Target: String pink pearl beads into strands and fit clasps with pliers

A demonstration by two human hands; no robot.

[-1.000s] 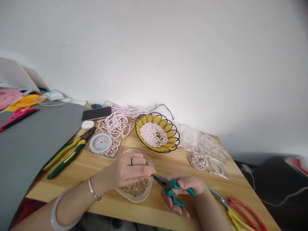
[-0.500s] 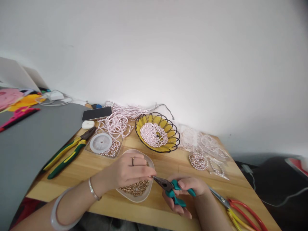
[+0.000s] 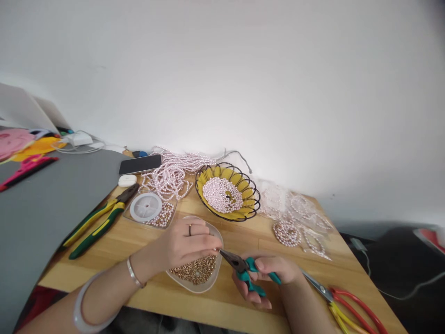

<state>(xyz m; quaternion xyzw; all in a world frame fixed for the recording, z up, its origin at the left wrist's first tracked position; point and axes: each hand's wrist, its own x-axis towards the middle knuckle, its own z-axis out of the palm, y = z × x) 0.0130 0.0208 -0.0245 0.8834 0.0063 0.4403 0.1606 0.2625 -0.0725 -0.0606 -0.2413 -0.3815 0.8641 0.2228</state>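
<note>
My right hand [image 3: 266, 273] is wrapped round the teal handles of needle-nose pliers [image 3: 239, 264], whose jaws point up and to the left. Above a white dish [image 3: 203, 288] of small gold beads [image 3: 194, 271], my left hand [image 3: 193, 243] pinches with its fingertips at the tip of the pliers. Whatever lies between those fingertips is too small to name. A ring sits on one finger of this hand, and a bracelet and a pale bangle are on the arm.
A yellow wire-rimmed basket [image 3: 248, 214] holds pink beads. Bead strands [image 3: 167, 178], a phone [image 3: 141, 164], a spool box [image 3: 146, 207] and green-yellow pliers [image 3: 100, 220] lie left. Bagged beads [image 3: 287, 232] and scissors [image 3: 328, 293] are on the right.
Both hands have shifted slightly up and left together, with the pliers' tip still at the left fingertips. Everything else on the table stays where it was.
</note>
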